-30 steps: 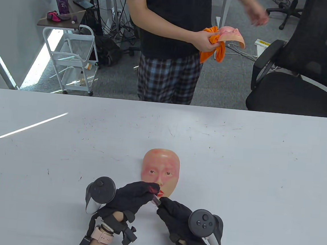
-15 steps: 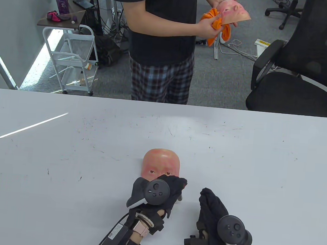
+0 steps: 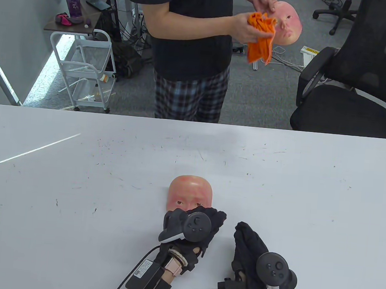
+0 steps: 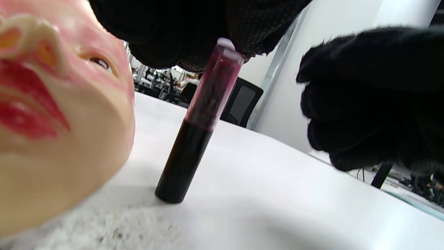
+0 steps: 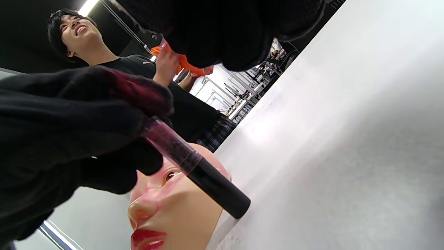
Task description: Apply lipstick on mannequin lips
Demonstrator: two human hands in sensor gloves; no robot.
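Note:
The mannequin face [image 3: 190, 193] lies face up on the white table [image 3: 75, 174]. Its lips [image 4: 24, 107] are red, as the right wrist view [image 5: 147, 238] also shows. My left hand [image 3: 215, 220] covers the lower face in the table view. It grips the top of the capped lipstick tube [image 4: 201, 121], which stands tilted with its black base on the table right of the chin. The tube also shows in the right wrist view [image 5: 197, 170]. My right hand [image 3: 248, 240] is to the right, apart from the tube, fingers loosely curled and holding nothing.
A person beyond the table's far edge wipes a second mannequin face [image 3: 289, 23] with an orange cloth [image 3: 261, 39]. A black office chair [image 3: 352, 97] stands at the back right and a white cart [image 3: 84, 71] at the back left.
A second ago both hands met at the tube by the chin. My left hand has moved right over the lower face with the tube. My right hand has drawn back to the right.

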